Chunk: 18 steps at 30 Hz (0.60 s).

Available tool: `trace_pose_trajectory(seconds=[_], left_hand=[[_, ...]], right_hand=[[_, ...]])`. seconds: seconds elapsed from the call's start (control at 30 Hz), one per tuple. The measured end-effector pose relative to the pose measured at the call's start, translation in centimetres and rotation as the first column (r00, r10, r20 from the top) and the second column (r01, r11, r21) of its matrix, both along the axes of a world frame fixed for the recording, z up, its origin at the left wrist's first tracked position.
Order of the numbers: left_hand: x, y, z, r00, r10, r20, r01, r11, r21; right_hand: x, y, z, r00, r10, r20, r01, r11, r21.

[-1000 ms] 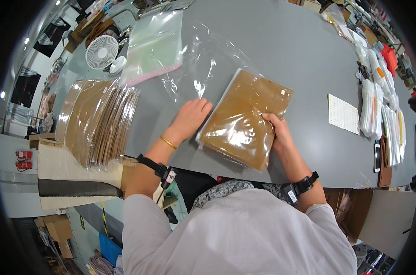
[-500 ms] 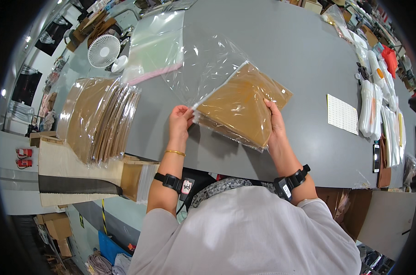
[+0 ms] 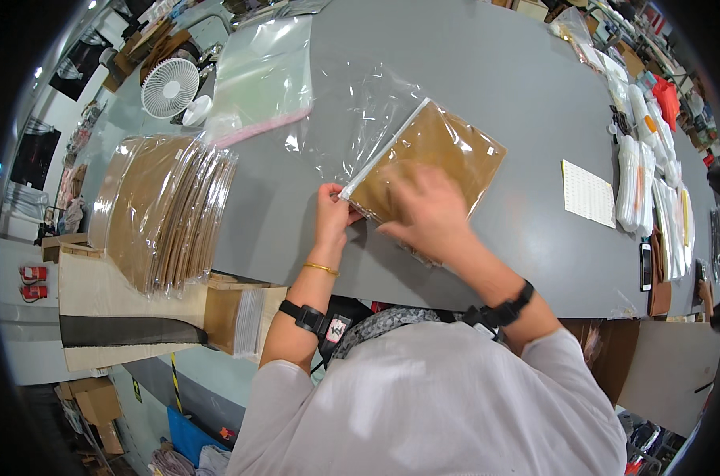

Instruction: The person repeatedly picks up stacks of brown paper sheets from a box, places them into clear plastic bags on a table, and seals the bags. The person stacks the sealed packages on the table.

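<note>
A clear plastic bag (image 3: 471, 147) with a flat brown sheet-like item inside lies at a slant on the grey table, with a small white label near its right corner. My left hand (image 3: 332, 214) pinches the bag's left corner, at the end of its white edge strip. Over the middle of the bag is my right hand (image 3: 431, 208), palm down with the thumb spread from the fingers; motion blurs its fingertips. Loose clear film (image 3: 336, 111) extends beyond the white strip toward the upper left.
On the left stands a stack of similar brown bagged pieces (image 3: 157, 214). Clear sleeves with a pink edge (image 3: 257, 79) lie behind it, near a white fan (image 3: 170, 87). To the right are a white label sheet (image 3: 588, 194), rolled plastic bags (image 3: 633, 186) and a phone (image 3: 645, 267).
My right hand has let go of the bag's right side and moved left over its middle. The bag now lies flatter and its folded side has opened out. My left hand keeps its corner.
</note>
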<state>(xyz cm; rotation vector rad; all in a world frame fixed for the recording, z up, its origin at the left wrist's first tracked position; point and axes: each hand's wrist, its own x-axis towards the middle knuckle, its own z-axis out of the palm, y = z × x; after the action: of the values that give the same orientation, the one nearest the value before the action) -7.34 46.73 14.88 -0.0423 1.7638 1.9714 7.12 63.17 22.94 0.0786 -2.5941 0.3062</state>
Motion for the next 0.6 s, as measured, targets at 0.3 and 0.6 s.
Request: trace_pose_trajectory(seconds=[0.3,0.6], left_hand=[[-1.1,1.3,1.3,0.952,-0.134,-0.275,0.095,0.984,-0.152],[-4.0,-0.1,0.7,0.969,-0.192,-0.158,0.173,0.977,-0.127]], right_hand=[[-8.8,-4.2,-4.5,0.930,-0.250,0.269,0.038,0.794,0.607],[-9.0,6.5,0.0,0.935,0.242,0.260,-0.101,0.883,-0.458]])
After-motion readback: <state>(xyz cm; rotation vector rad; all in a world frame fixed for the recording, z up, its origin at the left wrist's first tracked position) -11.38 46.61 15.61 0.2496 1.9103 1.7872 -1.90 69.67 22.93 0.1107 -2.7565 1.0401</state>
